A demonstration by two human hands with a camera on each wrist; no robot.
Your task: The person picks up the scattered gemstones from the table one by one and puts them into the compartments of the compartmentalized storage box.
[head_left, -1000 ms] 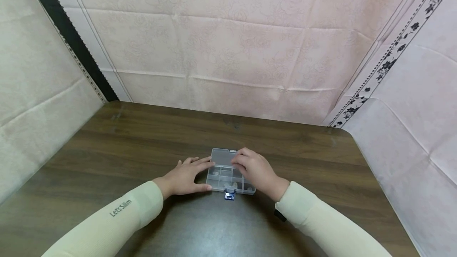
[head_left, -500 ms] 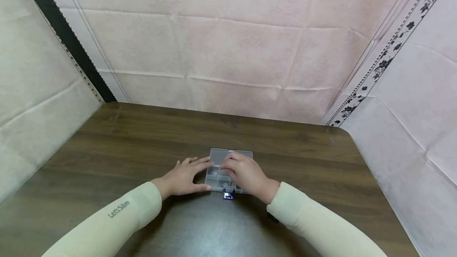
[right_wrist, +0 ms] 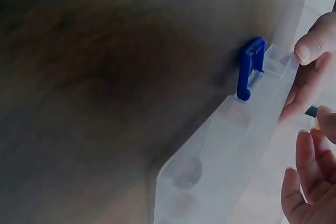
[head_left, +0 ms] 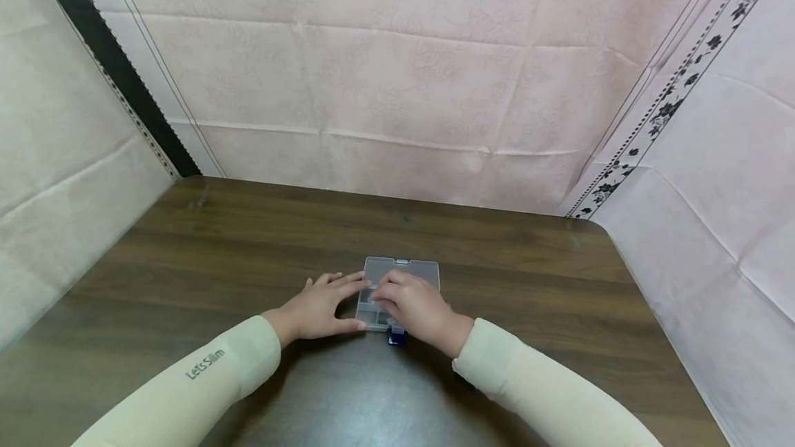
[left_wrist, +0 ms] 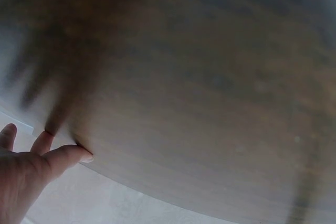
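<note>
A clear plastic compartment box (head_left: 371,317) lies on the table with its lid (head_left: 422,270) folded back. At its front edge hangs a blue latch (right_wrist: 244,74). My left hand (head_left: 319,308) rests at the box's left side, fingers spread and fairly straight, thumb by the front corner. Over the left compartments, my right hand (head_left: 413,305) pinches a tiny yellow piece (right_wrist: 317,125) between thumb and fingertips; its kind is too small to tell. Through the box wall in the right wrist view, a round piece (right_wrist: 187,172) shows blurred. The right hand hides the box's right compartments in the head view.
The brown wood-grain table (head_left: 279,226) extends around the box on all sides. Pale patterned cloth (head_left: 397,88) hangs behind its far edge, and more cloth (head_left: 733,226) hangs along the right side.
My right hand has moved left across the box, from its right part to the left compartments. The left hand stays at the box's left side.
</note>
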